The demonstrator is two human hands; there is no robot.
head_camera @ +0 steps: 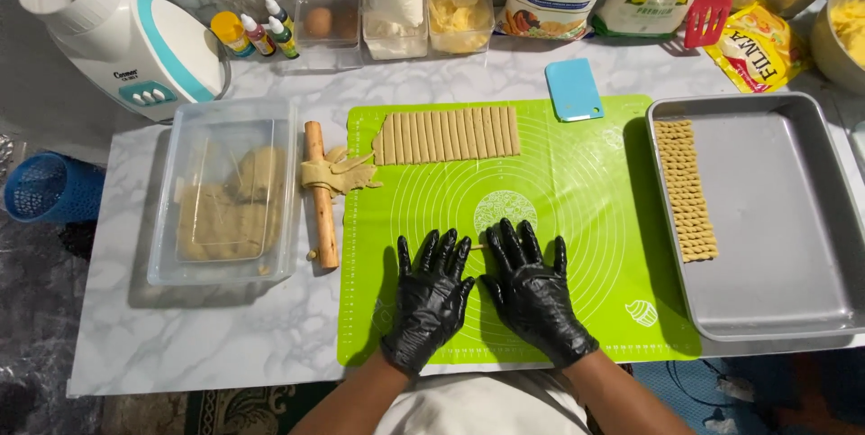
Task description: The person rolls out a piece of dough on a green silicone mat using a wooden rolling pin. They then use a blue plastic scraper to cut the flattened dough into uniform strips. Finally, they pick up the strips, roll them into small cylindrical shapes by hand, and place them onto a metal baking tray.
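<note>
Both gloved hands lie flat on the green mat [577, 183], fingers spread wide; the left hand [431, 295] and right hand [533, 289] press a thin dough strip [478, 247] that shows between them. Cut dough strips [448, 135] lie at the mat's far edge, and twisted pieces [685, 190] line the metal tray [784, 219] to the right.

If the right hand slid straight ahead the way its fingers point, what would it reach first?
Probably the row of cut dough strips at the far end of the green mat. Between the right hand and the strips only bare mat shows; a thin dough piece lies just beside its fingertips.
</note>
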